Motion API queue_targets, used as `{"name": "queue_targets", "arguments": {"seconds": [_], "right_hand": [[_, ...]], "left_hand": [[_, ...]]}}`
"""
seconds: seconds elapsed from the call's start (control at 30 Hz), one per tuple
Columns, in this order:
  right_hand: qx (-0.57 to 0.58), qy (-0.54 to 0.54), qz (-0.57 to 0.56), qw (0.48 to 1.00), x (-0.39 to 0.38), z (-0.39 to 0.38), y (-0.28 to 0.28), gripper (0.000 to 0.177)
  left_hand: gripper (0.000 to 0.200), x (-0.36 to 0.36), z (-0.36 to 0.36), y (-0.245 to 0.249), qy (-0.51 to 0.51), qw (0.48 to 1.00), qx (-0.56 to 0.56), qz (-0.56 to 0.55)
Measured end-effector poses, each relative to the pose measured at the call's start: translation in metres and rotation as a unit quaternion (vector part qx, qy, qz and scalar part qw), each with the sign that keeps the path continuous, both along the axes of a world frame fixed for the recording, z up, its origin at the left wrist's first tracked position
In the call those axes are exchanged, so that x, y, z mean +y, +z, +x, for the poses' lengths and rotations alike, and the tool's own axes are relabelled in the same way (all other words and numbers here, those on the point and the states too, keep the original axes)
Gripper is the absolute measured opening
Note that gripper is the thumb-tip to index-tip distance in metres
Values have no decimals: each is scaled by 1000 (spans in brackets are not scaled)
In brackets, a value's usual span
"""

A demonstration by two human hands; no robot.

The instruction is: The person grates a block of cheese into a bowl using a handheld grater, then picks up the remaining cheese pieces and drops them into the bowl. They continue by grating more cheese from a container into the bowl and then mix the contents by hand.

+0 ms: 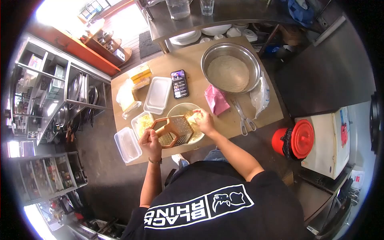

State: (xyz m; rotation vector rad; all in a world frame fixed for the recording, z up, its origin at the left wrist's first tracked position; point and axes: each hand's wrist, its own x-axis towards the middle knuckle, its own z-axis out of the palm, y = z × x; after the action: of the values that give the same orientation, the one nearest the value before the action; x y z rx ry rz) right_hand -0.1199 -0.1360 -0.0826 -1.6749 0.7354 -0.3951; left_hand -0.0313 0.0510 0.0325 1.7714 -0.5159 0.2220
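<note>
My left hand (150, 143) grips the brown handle of a box grater (182, 129), which lies tilted over a pale round bowl (173, 111). In my right hand (205, 122) is a pale yellow piece of food (195, 117), held at the grater's right side over the bowl. Just left of the grater, a plastic container (136, 120) holds yellow shreds (144, 124). A second plastic container (128, 149) stands at the table's near left corner. Some of the bowl's inside is hidden by the grater and my right hand.
On the table (192, 62) are a steel bowl of pale powder (228, 74), a phone (179, 84), a white lidded tub (158, 94), a pink packet (217, 100), scissors (243, 120), a plastic bag (261, 96) and a yellow box (139, 73). A red bin (302, 138) stands right.
</note>
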Motion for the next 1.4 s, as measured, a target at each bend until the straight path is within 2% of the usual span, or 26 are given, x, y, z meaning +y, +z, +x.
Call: {"name": "queue_targets", "arguments": {"seconds": [0.1, 0.17, 0.23, 0.27, 0.3, 0.37, 0.43, 0.5, 0.53, 0.57, 0.6, 0.63, 0.67, 0.73, 0.8, 0.87, 0.9, 0.93, 0.97, 1.0, 1.13, 1.27, 1.37, 1.4], "right_hand": [[-39, 22, 56, 997, -8, 4, 9, 28], [-51, 25, 81, 995, -18, 8, 7, 30], [-117, -30, 279, 953, -22, 11, 5, 27], [-107, -34, 333, 936, -26, 9, 3, 24], [-108, -36, 335, 935, -27, 6, 8, 24], [-96, -58, 433, 894, -30, 0, 15, 22], [-73, -70, 449, 888, -29, -2, 9, 22], [-35, -61, 370, 927, -20, -1, -2, 26], [-39, -19, 329, 943, -17, 3, -10, 29], [-40, -20, 331, 942, -14, 5, -18, 29], [-22, 3, 152, 988, -12, 7, -18, 33], [-2, 27, -33, 999, -8, 10, -18, 37], [41, 33, -1, 999, -8, 17, -18, 46], [36, 17, 10, 999, -4, 30, -16, 48], [29, 2, 19, 999, -3, 33, -17, 51], [3, 148, 70, 986, -3, 32, -22, 66], [2, 154, 67, 986, -1, 28, -23, 66], [82, 204, -129, 967, 3, 18, -24, 69], [157, 243, -321, 902, 6, 13, -26, 72], [262, 298, -315, 862, 7, 12, -20, 80], [302, 281, -387, 824, 25, 14, -6, 84], [320, 295, -324, 840, 29, 28, -15, 80], [249, 273, -357, 858, 26, 29, -46, 72], [221, 276, -309, 883, 22, 29, -48, 63]], "left_hand": [[28, 13, 0, -7, 9, 1000, 12, -1], [27, 25, 5, -17, 61, 995, 61, -49], [27, 31, 10, -4, 74, 993, 77, -47], [26, 34, 13, 3, 78, 989, 77, -95], [26, 35, 15, 14, 81, 983, 77, -143], [31, 46, 22, 24, 83, 984, 79, -138], [34, 52, 27, 34, 98, 974, 103, -177], [33, 53, 30, 39, 123, 965, 118, -199], [32, 59, 31, 42, 116, 967, 122, -192], [31, 63, 31, 45, 112, 968, 126, -185], [30, 51, 29, 52, 162, 963, 115, -182], [30, 53, 31, 50, 162, 963, 114, -180], [28, 57, 35, 46, 154, 968, 95, -175], [28, 51, 31, 56, 147, 971, 77, -170], [31, 43, 24, 69, 174, 958, 106, -200], [33, 51, 26, 76, 164, 961, 102, -200], [35, 56, 27, 79, 154, 963, 99, -199], [37, 58, 27, 83, 158, 961, 88, -208], [37, 64, 30, 83, 164, 960, 88, -211], [36, 70, 33, 83, 170, 963, 71, -197], [34, 85, 39, 77, 197, 955, 63, -214], [34, 101, 39, 77, 188, 953, 64, -228], [33, 102, 40, 80, 197, 938, 50, -280], [33, 115, 44, 75, 201, 937, 49, -282]]}}
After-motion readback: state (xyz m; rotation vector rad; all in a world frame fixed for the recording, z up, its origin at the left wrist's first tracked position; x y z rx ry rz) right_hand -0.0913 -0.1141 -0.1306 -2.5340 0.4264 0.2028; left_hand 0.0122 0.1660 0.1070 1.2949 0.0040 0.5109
